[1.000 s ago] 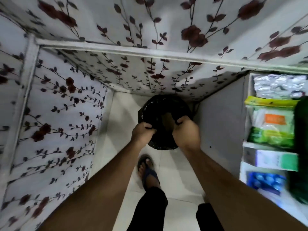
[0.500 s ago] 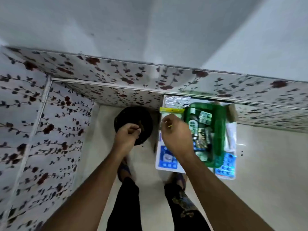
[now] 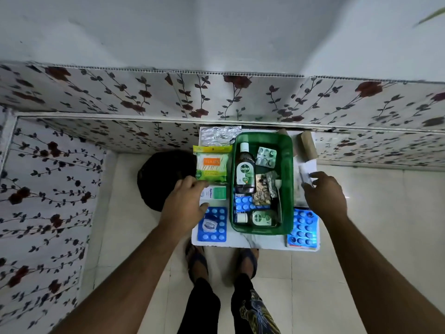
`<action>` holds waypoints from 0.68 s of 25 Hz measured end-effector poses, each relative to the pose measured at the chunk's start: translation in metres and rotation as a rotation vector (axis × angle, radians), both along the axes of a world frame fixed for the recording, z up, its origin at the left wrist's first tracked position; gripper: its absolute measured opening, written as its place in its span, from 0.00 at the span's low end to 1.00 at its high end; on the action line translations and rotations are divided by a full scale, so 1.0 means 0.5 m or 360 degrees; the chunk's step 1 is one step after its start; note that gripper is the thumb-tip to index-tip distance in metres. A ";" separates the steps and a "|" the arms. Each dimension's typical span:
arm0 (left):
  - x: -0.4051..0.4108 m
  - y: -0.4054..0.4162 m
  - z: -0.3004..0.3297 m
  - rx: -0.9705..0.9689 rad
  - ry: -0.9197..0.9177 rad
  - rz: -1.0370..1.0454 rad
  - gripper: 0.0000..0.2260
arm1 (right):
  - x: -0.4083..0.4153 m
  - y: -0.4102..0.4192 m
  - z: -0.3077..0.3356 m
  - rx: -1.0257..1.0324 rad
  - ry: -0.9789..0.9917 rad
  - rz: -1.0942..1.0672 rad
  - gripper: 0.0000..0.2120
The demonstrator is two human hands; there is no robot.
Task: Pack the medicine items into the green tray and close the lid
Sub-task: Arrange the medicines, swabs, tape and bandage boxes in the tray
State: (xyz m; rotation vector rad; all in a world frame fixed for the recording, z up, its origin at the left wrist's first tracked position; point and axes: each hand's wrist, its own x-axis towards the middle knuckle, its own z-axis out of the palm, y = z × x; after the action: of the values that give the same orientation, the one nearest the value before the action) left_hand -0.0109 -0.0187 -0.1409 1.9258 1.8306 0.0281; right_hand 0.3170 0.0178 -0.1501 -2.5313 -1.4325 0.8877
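I see the green tray (image 3: 288, 165) sitting on the small white worktop (image 3: 243, 243) between my two hands, with no lid on it. Inside lie a large Dettol bottle (image 3: 245, 171), a smaller Dettol bottle (image 3: 257, 218), a silver blister strip (image 3: 265, 157) and a blue blister pack (image 3: 245, 204). My left hand (image 3: 185, 204) hovers with fingers spread over the white-and-green medicine box (image 3: 215, 192), just left of the tray, below the Tulips cotton bud packet (image 3: 212, 166). My right hand (image 3: 323, 197) is just right of the tray, fingers loosely apart, touching a white item I cannot identify. Blue tablet sheets (image 3: 304, 229) lie on both sides of the tray.
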 end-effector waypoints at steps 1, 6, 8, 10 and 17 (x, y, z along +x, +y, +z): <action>-0.001 0.002 -0.007 0.0033 0.0047 -0.0048 0.23 | -0.001 0.002 -0.009 -0.0008 -0.0006 -0.0006 0.19; -0.005 0.002 -0.011 0.0097 0.0152 -0.0168 0.20 | -0.008 0.003 -0.029 0.0025 -0.0002 -0.0149 0.21; -0.014 -0.009 0.014 0.0072 0.0132 -0.0128 0.18 | -0.011 0.000 -0.022 0.0042 0.0030 -0.0164 0.21; -0.026 -0.027 0.056 0.0065 0.0051 -0.0054 0.15 | -0.012 -0.004 -0.003 0.0024 0.0047 -0.0204 0.18; 0.145 0.054 0.213 0.0058 -0.0432 0.0407 0.14 | -0.003 -0.017 0.090 0.0298 0.0322 -0.0472 0.13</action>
State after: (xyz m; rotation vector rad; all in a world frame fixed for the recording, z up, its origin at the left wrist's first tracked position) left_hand 0.0617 0.0084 -0.0341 1.6077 1.8840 0.3897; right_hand 0.3155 0.0095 -0.1050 -2.3539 -0.9988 0.8807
